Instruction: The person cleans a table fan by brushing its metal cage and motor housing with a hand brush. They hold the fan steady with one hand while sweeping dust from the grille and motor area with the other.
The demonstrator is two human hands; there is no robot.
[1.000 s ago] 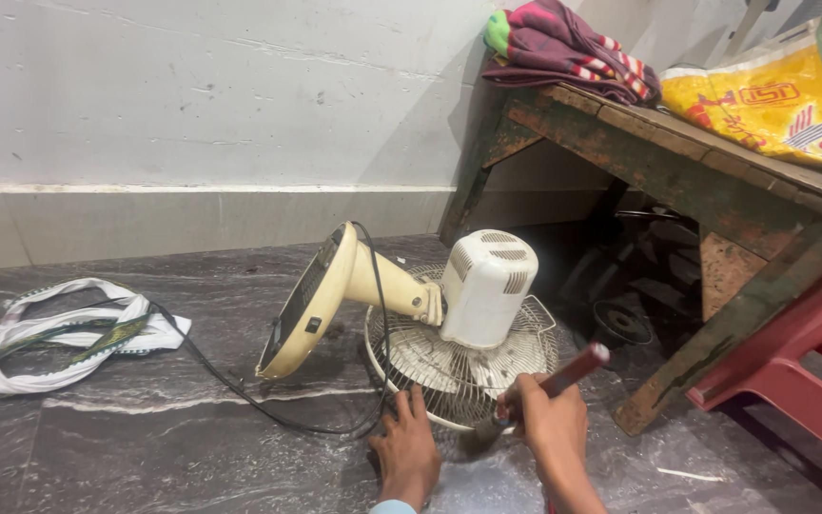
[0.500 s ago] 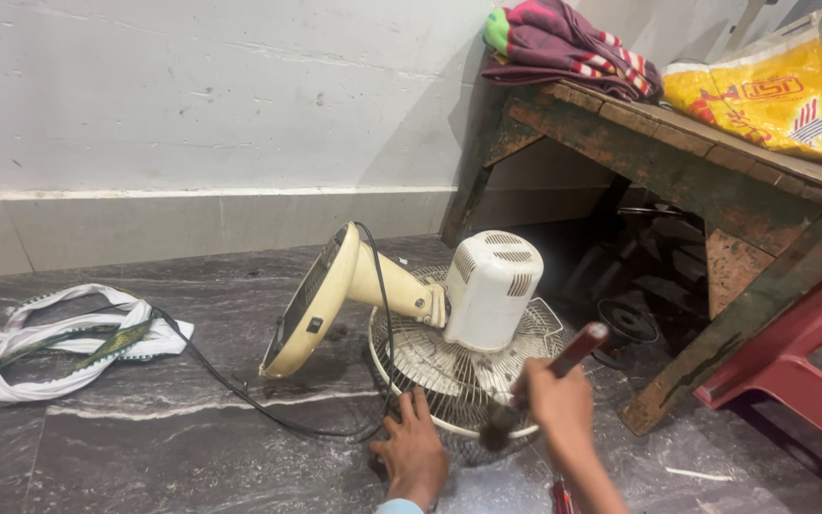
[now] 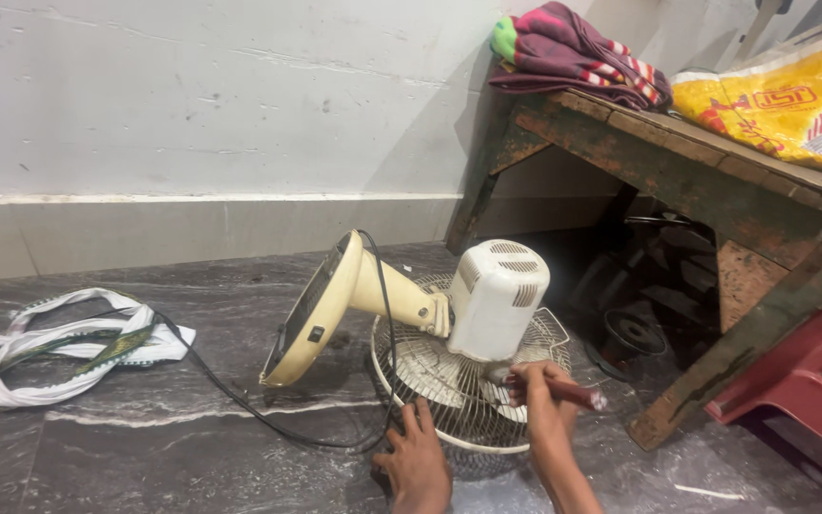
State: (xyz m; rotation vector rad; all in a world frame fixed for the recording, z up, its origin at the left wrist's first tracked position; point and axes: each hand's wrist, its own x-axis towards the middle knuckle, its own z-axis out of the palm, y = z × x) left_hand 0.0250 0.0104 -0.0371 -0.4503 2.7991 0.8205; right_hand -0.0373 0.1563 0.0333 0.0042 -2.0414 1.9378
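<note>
A cream table fan lies tipped on the dark stone floor, its round base (image 3: 321, 309) up on edge at the left and its white motor housing (image 3: 495, 295) over the wire grille (image 3: 454, 381). My left hand (image 3: 418, 464) presses flat on the floor at the grille's near rim. My right hand (image 3: 537, 398) grips a tool with a dark red handle (image 3: 571, 391), held across the grille just below the motor housing. The tool's tip is hidden by my hand.
The fan's black cord (image 3: 240, 400) loops over the floor toward a white and green cloth strap (image 3: 59, 343). A worn wooden bench (image 3: 706, 162) carries folded cloth (image 3: 573, 52) and a yellow sack (image 3: 782, 100). A red plastic stool (image 3: 811, 381) stands at the right.
My right hand has swung the red-handled tool down from a raised slant to lie across the grille by the motor. The left hand has stayed at the grille's near rim.
</note>
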